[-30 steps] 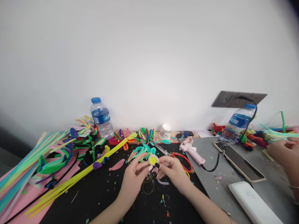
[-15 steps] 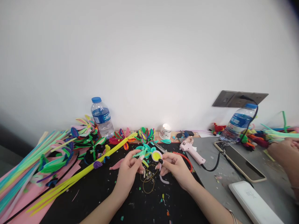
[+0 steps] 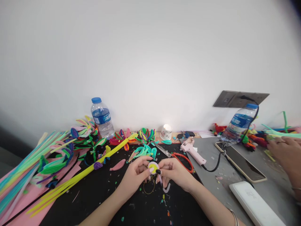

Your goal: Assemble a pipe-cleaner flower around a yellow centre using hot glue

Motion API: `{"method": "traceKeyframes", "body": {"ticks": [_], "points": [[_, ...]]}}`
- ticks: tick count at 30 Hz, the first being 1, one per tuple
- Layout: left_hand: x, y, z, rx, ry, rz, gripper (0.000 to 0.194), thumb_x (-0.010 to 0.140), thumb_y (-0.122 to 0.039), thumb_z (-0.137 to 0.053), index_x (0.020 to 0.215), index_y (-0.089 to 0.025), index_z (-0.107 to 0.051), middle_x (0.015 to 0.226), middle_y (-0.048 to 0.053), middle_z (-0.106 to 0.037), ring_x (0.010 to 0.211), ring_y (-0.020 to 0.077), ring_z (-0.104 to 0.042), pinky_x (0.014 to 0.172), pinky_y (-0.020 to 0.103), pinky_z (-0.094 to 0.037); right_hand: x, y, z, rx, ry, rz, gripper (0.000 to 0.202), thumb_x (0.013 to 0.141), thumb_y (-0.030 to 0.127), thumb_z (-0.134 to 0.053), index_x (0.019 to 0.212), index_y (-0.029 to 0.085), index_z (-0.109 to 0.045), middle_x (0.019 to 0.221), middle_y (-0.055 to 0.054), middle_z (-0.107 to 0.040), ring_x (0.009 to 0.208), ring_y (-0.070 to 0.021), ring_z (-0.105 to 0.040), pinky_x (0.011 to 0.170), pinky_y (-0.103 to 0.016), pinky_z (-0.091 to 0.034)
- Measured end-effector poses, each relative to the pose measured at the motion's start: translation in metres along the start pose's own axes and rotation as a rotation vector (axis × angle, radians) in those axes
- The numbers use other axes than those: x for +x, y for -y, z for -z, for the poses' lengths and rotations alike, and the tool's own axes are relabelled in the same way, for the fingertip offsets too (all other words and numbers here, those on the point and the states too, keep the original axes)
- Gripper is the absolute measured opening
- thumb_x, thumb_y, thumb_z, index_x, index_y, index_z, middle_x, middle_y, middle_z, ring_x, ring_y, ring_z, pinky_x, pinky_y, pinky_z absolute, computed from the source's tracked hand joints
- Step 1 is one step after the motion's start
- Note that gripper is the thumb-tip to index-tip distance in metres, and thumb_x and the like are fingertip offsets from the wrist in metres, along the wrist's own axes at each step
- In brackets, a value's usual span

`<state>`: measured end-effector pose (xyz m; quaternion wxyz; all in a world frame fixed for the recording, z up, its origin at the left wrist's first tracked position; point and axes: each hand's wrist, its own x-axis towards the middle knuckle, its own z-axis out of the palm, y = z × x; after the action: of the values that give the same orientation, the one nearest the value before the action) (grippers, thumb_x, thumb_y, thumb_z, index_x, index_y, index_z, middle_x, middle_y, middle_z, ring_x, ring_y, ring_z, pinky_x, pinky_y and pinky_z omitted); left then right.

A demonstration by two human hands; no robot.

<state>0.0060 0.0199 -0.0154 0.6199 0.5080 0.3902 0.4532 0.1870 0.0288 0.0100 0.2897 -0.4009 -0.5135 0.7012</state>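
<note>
A small round pipe-cleaner piece [image 3: 153, 165], yellow in the middle with a pale lilac rim, is pinched between my two hands. My left hand [image 3: 135, 174] is closed, its thumb pressed on the yellow face. Closed on the right side of the same piece is my right hand [image 3: 174, 173], by a black bit at the rim. A pale lilac tail [image 3: 167, 189] curls out below those fingers. Beneath the hands, thin gold-brown wire or cord loops [image 3: 149, 192] lie on the black mat. Turquoise pipe-cleaner loops [image 3: 147, 150] and red-handled scissors [image 3: 182, 160] lie just beyond.
On the right are a pink glue gun [image 3: 194, 151], a phone [image 3: 242, 161], a white oblong case [image 3: 251, 201] and another person's hand [image 3: 282, 153]. Pipe-cleaner bundles [image 3: 77, 179] cover the left. Water bottles [image 3: 102, 117] and a paper cup [image 3: 166, 132] stand by the wall.
My left hand has moved right and down, away from the turquoise loops and onto the round piece. The right hand has lowered slightly with that piece, uncovering more of the scissors.
</note>
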Motion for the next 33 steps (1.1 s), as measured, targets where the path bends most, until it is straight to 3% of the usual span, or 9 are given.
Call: {"method": "traceKeyframes", "body": {"ticks": [16, 26, 33], "points": [[0.002, 0.006, 0.001, 0.028, 0.002, 0.033, 0.034, 0.07, -0.023, -0.066, 0.102, -0.016, -0.054, 0.08, 0.002, -0.061, 0.056, 0.0105, -0.054, 0.05, 0.022, -0.042, 0.001, -0.004, 0.0, -0.135, 0.025, 0.013, 0.017, 0.074, 0.029, -0.062, 0.077, 0.012, -0.062, 0.063, -0.002, -0.067, 0.037, -0.0062, -0.053, 0.038, -0.016, -0.042], [0.0, 0.003, 0.004, 0.166, 0.075, 0.028, 0.03, 0.071, -0.021, -0.067, 0.099, -0.017, -0.06, 0.075, 0.001, -0.061, 0.071, 0.0162, -0.058, 0.063, 0.026, -0.044, -0.002, -0.007, 0.007, -0.27, 0.082, -0.021, 0.013, 0.076, 0.025, -0.057, 0.081, 0.013, -0.061, 0.062, -0.001, -0.067, 0.034, -0.0051, -0.046, 0.033, -0.015, -0.036], [0.002, 0.005, 0.007, 0.15, 0.03, 0.029, 0.026, 0.07, -0.021, -0.067, 0.095, -0.016, -0.061, 0.07, 0.001, -0.061, 0.067, 0.0155, -0.057, 0.064, 0.026, -0.044, 0.0, -0.003, 0.009, -0.3, 0.017, -0.006, 0.013, 0.071, 0.016, -0.054, 0.08, 0.013, -0.063, 0.057, 0.001, -0.066, 0.034, -0.0037, -0.04, 0.036, -0.014, -0.032]]}}
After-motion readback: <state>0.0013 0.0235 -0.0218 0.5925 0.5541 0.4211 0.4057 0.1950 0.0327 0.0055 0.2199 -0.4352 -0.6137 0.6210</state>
